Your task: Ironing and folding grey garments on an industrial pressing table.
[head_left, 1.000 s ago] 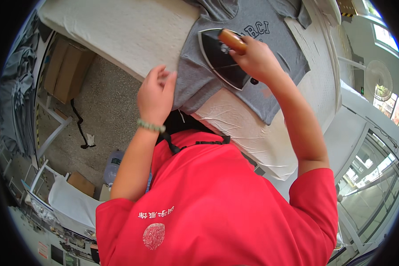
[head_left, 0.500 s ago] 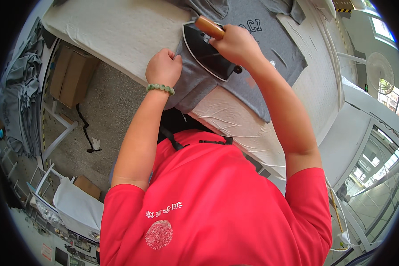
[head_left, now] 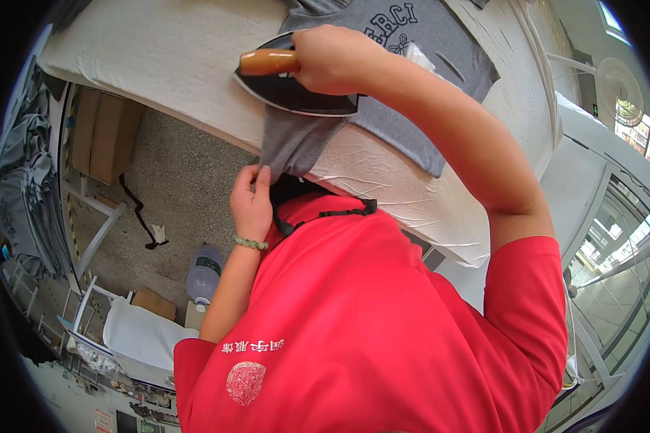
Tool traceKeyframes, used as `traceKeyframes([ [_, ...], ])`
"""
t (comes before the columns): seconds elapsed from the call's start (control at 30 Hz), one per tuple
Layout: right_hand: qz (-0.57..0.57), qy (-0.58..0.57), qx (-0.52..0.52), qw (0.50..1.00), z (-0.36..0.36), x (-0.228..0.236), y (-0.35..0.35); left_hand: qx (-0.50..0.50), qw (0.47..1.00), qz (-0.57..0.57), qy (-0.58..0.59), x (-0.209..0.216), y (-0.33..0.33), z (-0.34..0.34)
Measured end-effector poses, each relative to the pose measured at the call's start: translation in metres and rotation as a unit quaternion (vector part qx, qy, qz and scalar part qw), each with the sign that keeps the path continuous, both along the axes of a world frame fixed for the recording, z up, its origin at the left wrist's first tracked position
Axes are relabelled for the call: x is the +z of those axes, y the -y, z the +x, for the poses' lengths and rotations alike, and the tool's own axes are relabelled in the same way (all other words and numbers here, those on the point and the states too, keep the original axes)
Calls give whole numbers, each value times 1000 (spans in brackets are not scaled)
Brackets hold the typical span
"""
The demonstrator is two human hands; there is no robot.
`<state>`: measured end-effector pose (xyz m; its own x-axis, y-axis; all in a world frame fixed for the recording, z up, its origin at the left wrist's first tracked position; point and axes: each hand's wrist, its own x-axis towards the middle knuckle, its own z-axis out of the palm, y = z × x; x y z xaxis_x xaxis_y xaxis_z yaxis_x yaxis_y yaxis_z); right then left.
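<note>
My right hand (head_left: pixel 334 59) is wrapped round the wooden handle of a black iron (head_left: pixel 285 92). The iron rests at the left side of a grey shirt (head_left: pixel 397 119), partly over the bare padded cover. Below it, my left hand (head_left: pixel 253 196) pinches the corner of a grey sleeve or hem (head_left: pixel 296 141) that hangs over the table's near edge. Dark lettering and a small bow drawing show on the shirt's front, and a white scrap (head_left: pixel 419 58) lies on it. My right forearm hides part of the fabric.
The pressing table (head_left: pixel 152 58) has a wrinkled cream cover. Grey garments (head_left: pixel 29 173) hang at the far left beside a cardboard box (head_left: pixel 105 133). On the floor near my left arm stands a large plastic bottle (head_left: pixel 204 270). A fan (head_left: pixel 621 101) is at the right.
The iron has moved left and turned, its handle now pointing left. My left hand has come down toward me, drawing the fabric's corner past the table edge.
</note>
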<state>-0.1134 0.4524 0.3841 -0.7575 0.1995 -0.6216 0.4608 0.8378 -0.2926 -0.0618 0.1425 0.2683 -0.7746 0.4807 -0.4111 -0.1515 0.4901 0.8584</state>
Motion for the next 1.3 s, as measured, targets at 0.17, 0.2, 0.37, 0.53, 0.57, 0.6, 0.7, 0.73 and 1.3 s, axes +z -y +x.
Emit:
traceKeyframes([
  [0.17, 16, -9, -75, 997, 74, -2, -9, 81, 995, 15, -52, 2, -9, -6],
  [0.2, 11, -7, -98, 995, 97, 2, -9, 60, 994, -6, -90, 3, -11, -15],
  [0.37, 21, 35, -214, 976, 227, 14, -8, -52, 968, -58, -238, -1, -3, -56],
  [0.53, 85, 92, -300, 946, 367, 19, -4, -139, 914, -101, -367, 25, -46, -60],
  [0.57, 87, 92, -317, 940, 399, 15, -4, -189, 878, -37, -439, 29, -68, -53],
  [0.6, 99, 51, -352, 929, 434, 7, -3, -234, 830, 28, -506, 31, -89, -43],
  [0.7, 123, -42, -423, 897, 485, -8, -6, -410, 776, 104, -468, 24, -178, 30],
  [0.73, 122, -30, -445, 887, 491, -8, -8, -459, 747, 125, -465, 20, -205, 60],
  [1.3, 110, -101, -519, 841, 428, 8, -7, -650, 584, 116, -471, -1, -362, 73],
])
